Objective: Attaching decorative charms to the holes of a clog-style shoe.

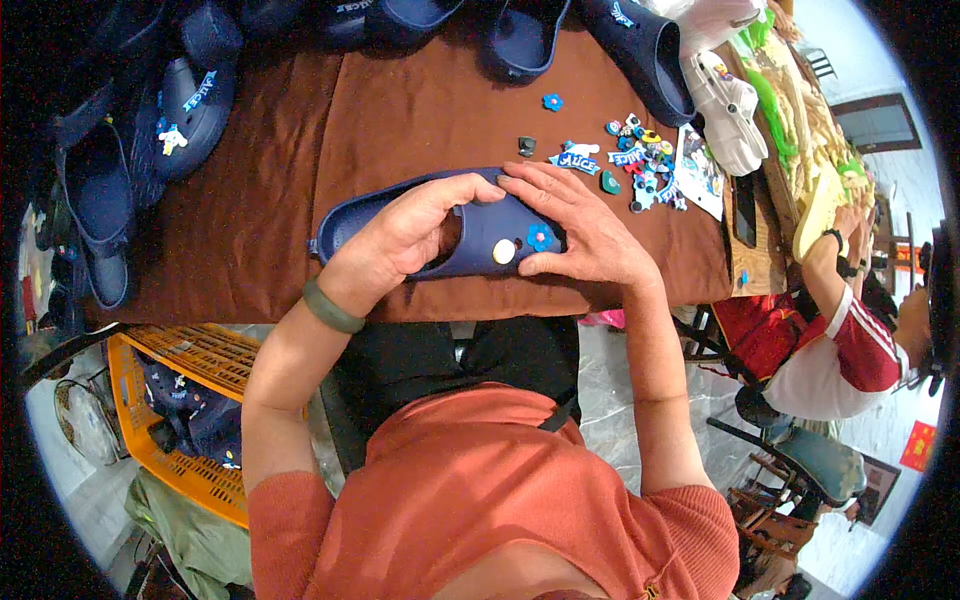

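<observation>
A navy clog (pixel 478 238) lies on its sole across the brown cloth, its toe pointing right. My left hand (pixel 405 230) grips it at the opening, with the fingers reaching inside and hidden and the thumb over the top. My right hand (pixel 585 222) is closed around the toe, thumb on the near side, fingers over the far side. Between the hands, a blue flower charm (pixel 540 237) and a round cream charm (pixel 503 251) sit on the clog's upper. Beyond my right hand are a blue-and-white banner charm (pixel 575 157) and a pile of mixed charms (pixel 648 165).
Several navy clogs line the table's far and left sides, one with charms (pixel 190 115). A white clog (pixel 728 112) and a dark phone (pixel 745 213) lie at right. An orange crate (pixel 190 480) stands lower left. A co-worker's hand (pixel 840 225) touches a yellow clog (pixel 820 210).
</observation>
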`<state>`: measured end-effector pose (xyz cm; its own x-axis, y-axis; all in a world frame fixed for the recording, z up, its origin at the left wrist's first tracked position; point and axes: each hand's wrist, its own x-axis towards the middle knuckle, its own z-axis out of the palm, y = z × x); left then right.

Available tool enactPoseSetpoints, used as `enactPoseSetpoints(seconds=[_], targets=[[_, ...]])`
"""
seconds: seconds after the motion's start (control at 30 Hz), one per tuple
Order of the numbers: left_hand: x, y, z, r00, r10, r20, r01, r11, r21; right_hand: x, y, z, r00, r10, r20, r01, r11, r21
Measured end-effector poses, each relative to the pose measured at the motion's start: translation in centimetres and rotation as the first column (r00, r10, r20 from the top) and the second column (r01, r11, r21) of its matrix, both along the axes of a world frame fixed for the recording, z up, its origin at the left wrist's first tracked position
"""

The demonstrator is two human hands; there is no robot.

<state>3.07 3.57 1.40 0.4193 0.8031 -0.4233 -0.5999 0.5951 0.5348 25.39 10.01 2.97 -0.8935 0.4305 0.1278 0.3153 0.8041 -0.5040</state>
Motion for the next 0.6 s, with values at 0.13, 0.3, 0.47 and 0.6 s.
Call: enactPoseSetpoints(seconds=[0.13, 0.3, 0.47, 0.6], targets=[[-0.2, -0.2, -0.8, 1.0, 0.008, -0.025, -0.007, 0.999, 0.048, -0.1, -0.2, 0.0, 1.0, -0.007, -0.011, 0.007, 1.0, -0.015], [0.1, -0.3, 0.1, 0.998, 0.03, -0.053, -0.028, 0.999, 0.037, -0.7, -1.5, -0.1, 0.99, -0.139, 0.017, 0.135, 0.979, 0.156], [0.3, -0.4, 0.5, 0.995, 0.04, -0.089, -0.038, 0.999, 0.02, -1.7, -1.9, -1.2, 0.942, -0.299, -0.152, 0.312, 0.947, 0.071], [0.0, -0.5, -0.7, 0.976, 0.079, -0.204, -0.054, 0.99, 0.127, -1.7, -2.5, -2.2, 0.851, -0.418, -0.318, 0.397, 0.908, -0.132]])
